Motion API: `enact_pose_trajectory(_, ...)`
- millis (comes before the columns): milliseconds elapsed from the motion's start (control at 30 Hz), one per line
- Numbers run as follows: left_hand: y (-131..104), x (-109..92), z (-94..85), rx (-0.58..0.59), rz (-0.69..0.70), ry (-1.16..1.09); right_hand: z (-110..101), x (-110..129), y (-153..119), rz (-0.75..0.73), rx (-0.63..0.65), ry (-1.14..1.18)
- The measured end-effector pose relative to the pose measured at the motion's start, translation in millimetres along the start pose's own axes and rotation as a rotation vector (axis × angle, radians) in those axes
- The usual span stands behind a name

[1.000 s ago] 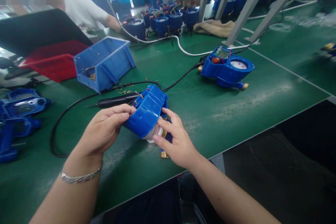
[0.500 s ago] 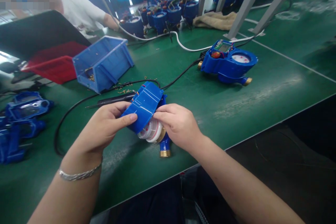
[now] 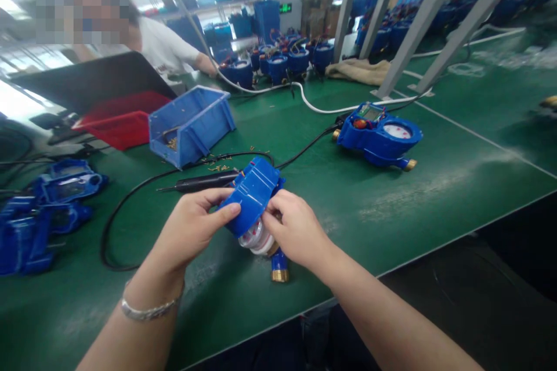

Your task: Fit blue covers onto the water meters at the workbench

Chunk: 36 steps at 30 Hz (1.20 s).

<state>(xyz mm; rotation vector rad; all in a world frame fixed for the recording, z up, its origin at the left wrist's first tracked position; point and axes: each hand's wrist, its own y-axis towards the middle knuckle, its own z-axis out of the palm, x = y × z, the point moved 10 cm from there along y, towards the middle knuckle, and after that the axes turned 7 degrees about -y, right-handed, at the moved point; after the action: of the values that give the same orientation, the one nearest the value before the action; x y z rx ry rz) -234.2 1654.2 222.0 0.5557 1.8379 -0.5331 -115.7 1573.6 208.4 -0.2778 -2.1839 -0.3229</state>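
A blue plastic housing (image 3: 255,191) is tilted over a water meter, its smooth side toward me. My left hand (image 3: 194,226) grips its left side, thumb on the outer face and fingers behind. My right hand (image 3: 300,226) is closed with fingertips pinching the housing's lower right edge; they partly hide the meter body. Below the housing shows the meter's clear round dial cover (image 3: 256,239) with a white ring. The meter's blue pipe end with a brass thread (image 3: 279,274) points toward me. Just behind my left hand lies a black electric screwdriver (image 3: 209,181).
Another water meter (image 3: 378,136) stands at right, with wiring and a circuit board exposed. Loose screws (image 3: 220,168) lie by a blue bin (image 3: 191,127); a red bin (image 3: 115,130) stands beside it. Blue covers (image 3: 65,191) lie left. A person (image 3: 165,46) sits across the table (image 3: 348,232).
The whole view has shifted, so the scene sits lower and further right. Both hands keep their hold on the housing; the right fingers have curled slightly more at its edge.
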Motion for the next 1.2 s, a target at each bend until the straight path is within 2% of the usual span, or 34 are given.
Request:
enact_pose_trajectory(67,-9.5,-5.7,-7.0,-0.149,0.06,0.098,3.3,-5.3,0.8,0.055,0.005,0.078)
enact_pose_trajectory(133,-20.7,-14.4,-5.1,-0.261,0.182,0.145,6.0,-11.8,2.3,0.092,-0.006,0.143)
enact_pose_trajectory(200,-29.7,-21.9,8.9,-0.293,0.333,0.223,13.5,-25.6,3.5,0.194,0.006,0.305)
enact_pose_trajectory(300,-37.7,-21.3,36.1,-0.317,0.471,0.442,28.4,-40.6,1.3,0.334,0.04,0.562)
enact_pose_trajectory(433,-65.2,-26.2,44.4,-0.65,0.714,0.587,32.8,-45.2,-5.4,0.414,0.004,0.674)
enact_pose_trajectory(500,-73.1,-22.6,48.7,-0.723,0.777,0.594,25.3,-45.1,-7.5,0.416,-0.071,0.637)
enact_pose_trajectory(633,-76.8,-14.2,52.2,-0.768,0.821,0.596,17.0,-42.5,-6.5,0.381,-0.127,0.566)
enact_pose_trajectory(800,-74.0,-18.3,55.9,-0.761,0.83,0.644,17.3,-48.1,0.3,0.332,-0.124,0.491)
enact_pose_trajectory(1033,-76.9,-31.6,62.2,-0.81,0.824,0.748,17.7,-48.9,-8.1,0.4,-0.147,0.646)
enact_pose_trajectory(1200,-66.7,-34.2,64.9,-0.818,0.754,0.795,18.3,-47.3,-7.0,0.38,-0.139,0.642)
